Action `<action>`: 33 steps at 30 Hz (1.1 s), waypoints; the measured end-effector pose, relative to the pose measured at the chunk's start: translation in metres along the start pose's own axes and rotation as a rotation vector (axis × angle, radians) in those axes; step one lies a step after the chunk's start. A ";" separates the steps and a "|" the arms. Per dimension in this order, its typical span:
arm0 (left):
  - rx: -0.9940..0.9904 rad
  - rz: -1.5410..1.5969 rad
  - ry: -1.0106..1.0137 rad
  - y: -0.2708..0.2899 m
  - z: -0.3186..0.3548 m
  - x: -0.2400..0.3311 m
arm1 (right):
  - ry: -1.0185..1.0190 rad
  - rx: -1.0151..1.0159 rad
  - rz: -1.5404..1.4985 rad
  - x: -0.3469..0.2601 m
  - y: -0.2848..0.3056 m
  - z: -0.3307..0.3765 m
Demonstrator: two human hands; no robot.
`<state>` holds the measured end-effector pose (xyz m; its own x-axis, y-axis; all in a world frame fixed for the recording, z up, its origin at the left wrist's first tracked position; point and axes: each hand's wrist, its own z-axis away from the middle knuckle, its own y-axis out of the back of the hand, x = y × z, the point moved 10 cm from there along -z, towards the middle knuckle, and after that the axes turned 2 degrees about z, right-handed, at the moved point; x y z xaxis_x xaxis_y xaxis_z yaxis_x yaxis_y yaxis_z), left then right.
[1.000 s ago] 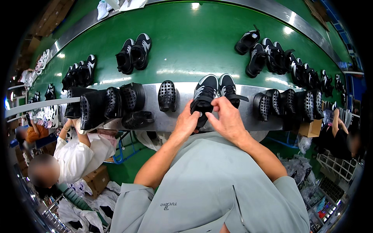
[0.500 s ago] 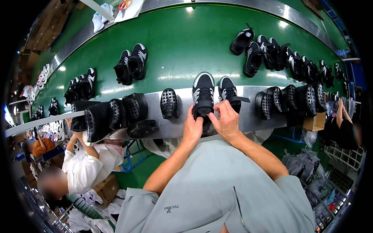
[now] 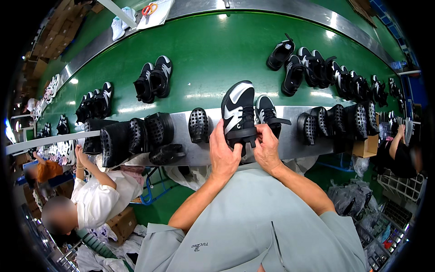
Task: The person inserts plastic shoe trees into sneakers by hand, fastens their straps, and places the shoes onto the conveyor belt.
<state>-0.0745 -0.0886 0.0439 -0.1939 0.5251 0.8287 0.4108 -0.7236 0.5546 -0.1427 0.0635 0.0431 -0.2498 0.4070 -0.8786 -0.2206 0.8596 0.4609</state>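
Observation:
Between my hands is a black sneaker point(image 3: 244, 106) with silver-white panels, tilted so its left side shows, toe pointing away. My left hand point(image 3: 224, 152) wraps the heel end from the left, thumb at the shoe opening. The fingers of my right hand point(image 3: 267, 147) are closed at the right end of the ankle strap point(image 3: 240, 134); their tips are partly hidden. The matching sneaker point(image 3: 265, 105) rests just right of it on the metal ledge, its strap sticking out to the right. A black perforated shoe form point(image 3: 198, 124) stands left of my left hand.
More black perforated forms line the metal ledge point(image 3: 287, 113) at left and right. Pairs of black sneakers point(image 3: 154, 78) sit along the green belt point(image 3: 213, 50). Orange-handled scissors point(image 3: 148, 11) lie at the far side. A person in white point(image 3: 106, 195) works at my left.
The held sneaker has been raised slightly and rolled to the right, bringing its left side into view. My left hand has shifted left and down with it; my right hand has come lower beside the strap.

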 end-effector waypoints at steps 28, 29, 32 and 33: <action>0.022 -0.193 0.038 -0.043 0.009 -0.055 | -0.447 -0.339 0.013 0.094 -0.068 0.029; 0.017 -0.192 0.034 -0.046 0.010 -0.053 | -0.417 -0.328 0.015 0.095 -0.068 0.029; 0.063 -0.216 -0.044 -0.043 0.009 -0.034 | -0.355 -0.315 0.027 0.090 -0.068 0.028; 0.067 -0.104 0.093 -0.043 0.009 -0.049 | -0.318 -0.316 0.044 0.085 -0.067 0.026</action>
<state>-0.0749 -0.0795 -0.0214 -0.3189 0.5498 0.7720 0.4420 -0.6343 0.6343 -0.1248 0.0484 -0.0658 0.0263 0.5585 -0.8291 -0.5054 0.7230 0.4710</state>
